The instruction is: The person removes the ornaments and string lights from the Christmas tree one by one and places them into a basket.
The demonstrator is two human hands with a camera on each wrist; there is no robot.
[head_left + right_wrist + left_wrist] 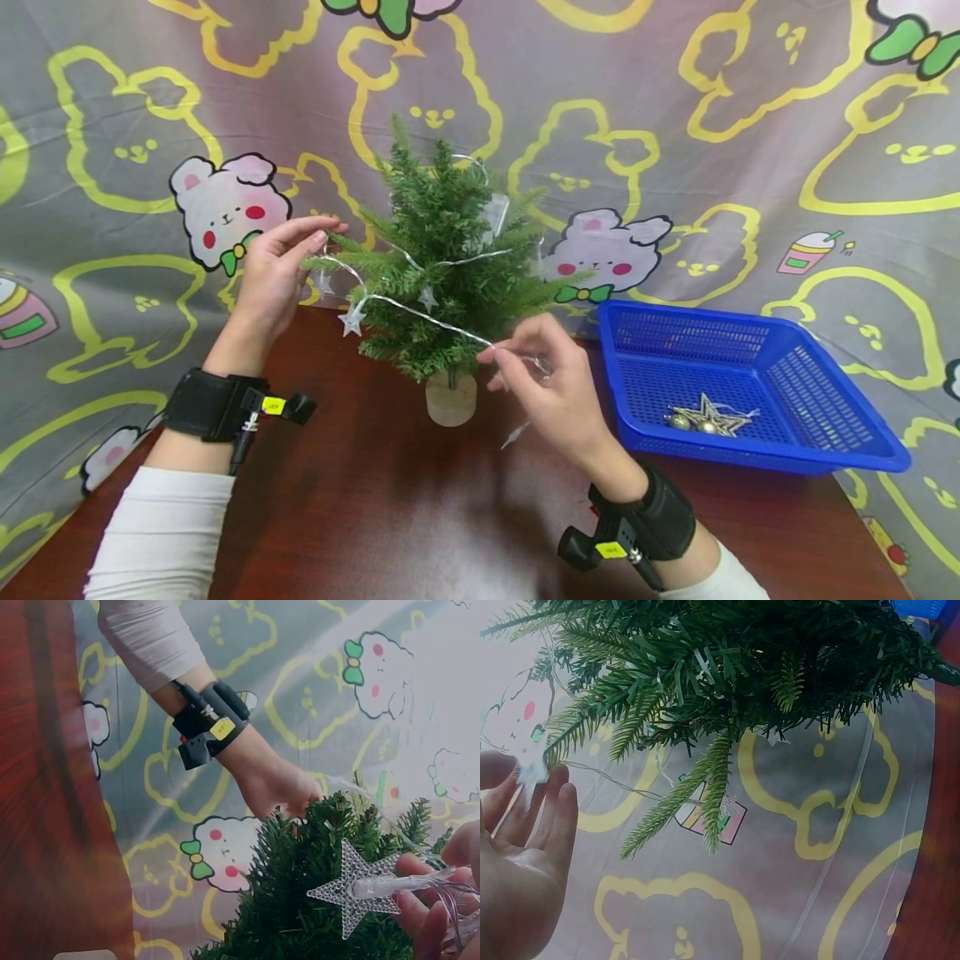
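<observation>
A small green artificial Christmas tree [450, 242] stands on a pale round base [451, 400]. A clear string of star-shaped lights [427, 317] winds around its branches, with star lights [351, 322] hanging at the left side. My left hand [273, 271] is at the tip of a left branch, its thumb and fingers pinching the string there beside a star [532, 772]. My right hand [551, 383] pinches the string at the tree's lower right, and a loose end hangs below it. In the right wrist view, a clear star [356, 889] sits by the right fingertips.
To the right on the dark red-brown table [337, 517], a blue plastic basket [757, 458] holds a gold glitter star [708, 414] and small gold balls [677, 422]. A clear box [495, 218] sits in the tree's back branches. Behind hangs a grey patterned cloth [480, 67].
</observation>
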